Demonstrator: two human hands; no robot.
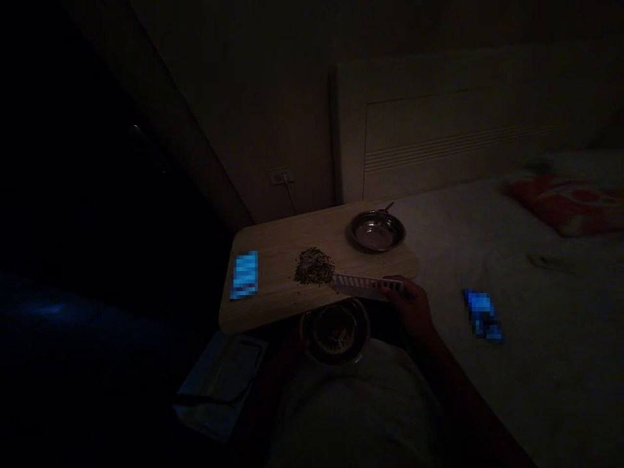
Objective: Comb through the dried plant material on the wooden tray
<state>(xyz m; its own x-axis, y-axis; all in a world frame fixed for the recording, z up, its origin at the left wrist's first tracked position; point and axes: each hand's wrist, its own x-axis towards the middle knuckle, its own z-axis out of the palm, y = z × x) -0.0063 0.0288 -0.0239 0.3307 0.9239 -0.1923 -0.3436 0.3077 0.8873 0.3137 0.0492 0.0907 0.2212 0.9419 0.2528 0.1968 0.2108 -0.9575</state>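
Observation:
A heap of small dark and pale grains lies on a light wooden tabletop. My right hand is closed round one end of a pale slotted strip, whose far end touches the heap's right edge. Below the table's front edge, a metal bowl with some grains inside is held over my lap. At its left rim my left hand grips it, though the fingers are mostly lost in darkness. A second, shiny metal bowl stands on the tabletop at the back right, with a thin handle sticking out behind it.
A lit, blurred phone-like screen lies at the table's left end. Another glowing blurred object rests on the bed at right, near a red patterned cloth. Lower left is a pale flat box-like thing. The room is very dark.

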